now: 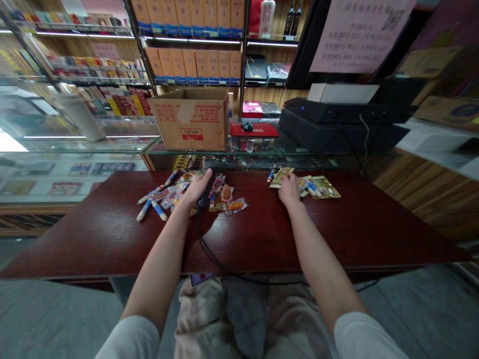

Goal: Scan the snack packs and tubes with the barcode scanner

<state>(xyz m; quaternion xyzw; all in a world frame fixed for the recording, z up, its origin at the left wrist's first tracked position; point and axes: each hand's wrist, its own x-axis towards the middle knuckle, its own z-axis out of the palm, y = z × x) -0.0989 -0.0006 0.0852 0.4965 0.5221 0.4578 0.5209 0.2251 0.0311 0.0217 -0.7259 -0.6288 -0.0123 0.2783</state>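
Note:
My left hand (196, 188) is wrapped round a black barcode scanner (205, 195), whose black cable (209, 249) runs back over the table's near edge. Around it lies a heap of small snack packets (224, 197) and several blue-and-white tubes (149, 205). My right hand (289, 189) rests closed on a tan flat packet (281, 177), at the left end of a small pile of similar tan packets (322, 188). Both hands lie on the dark red wooden table (262, 234).
A glass display counter (239, 152) runs behind the table, carrying a cardboard box (192, 119), a red mouse pad with a mouse (254, 129) and a black cash register (337, 119). Shelves of boxed goods (194, 55) fill the back wall.

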